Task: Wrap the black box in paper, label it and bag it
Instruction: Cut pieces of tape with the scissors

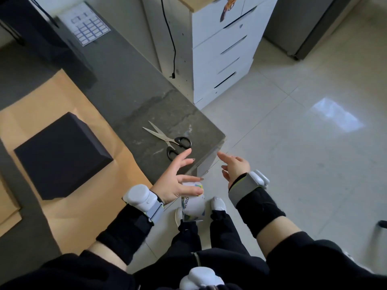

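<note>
Observer: Head view, single frame. Black box flat on brown paper, left part of desk. Unwrapped; all visible faces bare.

Checker: Paper spread out?

Observer: Spread flat, running under box and out to near edge of desk. Faint crease beside box corner.

Checker: Hands?

Observer: Left hand just off desk corner, grasping white tape roll. Thumb laid across roll, index finger stretched toward scissors, tip near handles. Contact not determinable. Right hand released, fingers loosely extended, nothing seen in it. Held over floor beside same corner, apart from left hand.

Checker: Scissors?

Observer: Blades parted, lying on bare desk near corner, well apart from box and off paper.

Checker: Labels?

Observer: Label sheet at far end of desk, just beside dark object; cannot tell what that is.

Checker: Surroundings?

Observer: White drawer cabinet on floor past desk, black cable hanging between the two.
</note>
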`<act>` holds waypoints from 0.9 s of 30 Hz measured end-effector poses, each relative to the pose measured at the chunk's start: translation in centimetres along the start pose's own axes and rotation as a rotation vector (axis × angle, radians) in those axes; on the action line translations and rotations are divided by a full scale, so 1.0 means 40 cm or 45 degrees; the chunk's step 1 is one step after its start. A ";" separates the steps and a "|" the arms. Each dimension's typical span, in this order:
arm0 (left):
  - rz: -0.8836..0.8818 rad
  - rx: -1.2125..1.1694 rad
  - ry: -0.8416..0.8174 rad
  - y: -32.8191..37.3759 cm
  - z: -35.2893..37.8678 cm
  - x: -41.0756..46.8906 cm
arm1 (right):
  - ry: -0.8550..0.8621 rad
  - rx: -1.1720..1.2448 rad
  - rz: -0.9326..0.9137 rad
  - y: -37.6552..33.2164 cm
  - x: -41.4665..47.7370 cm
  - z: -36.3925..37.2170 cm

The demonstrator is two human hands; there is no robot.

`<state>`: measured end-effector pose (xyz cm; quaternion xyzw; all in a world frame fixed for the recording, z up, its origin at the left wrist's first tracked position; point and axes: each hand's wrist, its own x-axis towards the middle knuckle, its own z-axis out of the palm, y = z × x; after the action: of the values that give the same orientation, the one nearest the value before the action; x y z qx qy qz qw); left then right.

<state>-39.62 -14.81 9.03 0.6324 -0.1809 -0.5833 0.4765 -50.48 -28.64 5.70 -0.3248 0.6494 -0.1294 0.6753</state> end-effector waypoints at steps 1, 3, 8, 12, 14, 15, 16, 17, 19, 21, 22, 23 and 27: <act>0.002 0.003 0.008 -0.004 -0.006 -0.004 | 0.002 0.010 -0.017 0.001 0.003 0.010; -0.011 -0.009 0.028 -0.017 -0.019 -0.011 | 0.014 -0.015 -0.030 0.008 0.015 0.027; -0.024 -0.032 0.030 -0.032 -0.029 -0.020 | 0.112 -0.153 -0.012 0.018 0.032 0.037; -0.019 -0.039 0.025 -0.029 -0.026 -0.019 | 0.138 -0.284 -0.002 0.014 0.040 0.027; -0.018 -0.049 0.025 -0.028 -0.026 -0.020 | 0.159 -0.348 0.021 0.018 0.052 0.026; -0.019 -0.054 0.028 -0.028 -0.028 -0.021 | 0.165 -0.378 0.024 0.017 0.050 0.025; -0.021 -0.056 0.032 -0.029 -0.030 -0.023 | 0.145 -0.401 0.023 0.020 0.057 0.023; -0.021 -0.054 0.037 -0.029 -0.033 -0.025 | 0.137 -0.426 0.010 0.018 0.055 0.024; -0.018 -0.039 0.041 -0.029 -0.036 -0.028 | 0.114 -0.516 -0.004 -0.002 0.030 0.027; -0.013 -0.027 0.038 -0.028 -0.037 -0.031 | 0.105 -0.730 -0.025 -0.020 0.014 0.028; -0.009 -0.022 0.036 -0.026 -0.037 -0.031 | 0.115 -0.838 -0.045 -0.021 0.023 0.025; -0.005 -0.014 0.033 -0.023 -0.035 -0.032 | 0.127 -0.907 -0.069 -0.025 0.025 0.022; 0.055 0.042 0.025 -0.012 -0.028 -0.039 | 0.131 -1.089 -0.084 -0.033 0.013 0.020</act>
<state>-39.15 -12.93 9.38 0.6420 -0.1994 -0.5636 0.4800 -49.30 -29.75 6.03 -0.5893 0.6667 0.1137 0.4419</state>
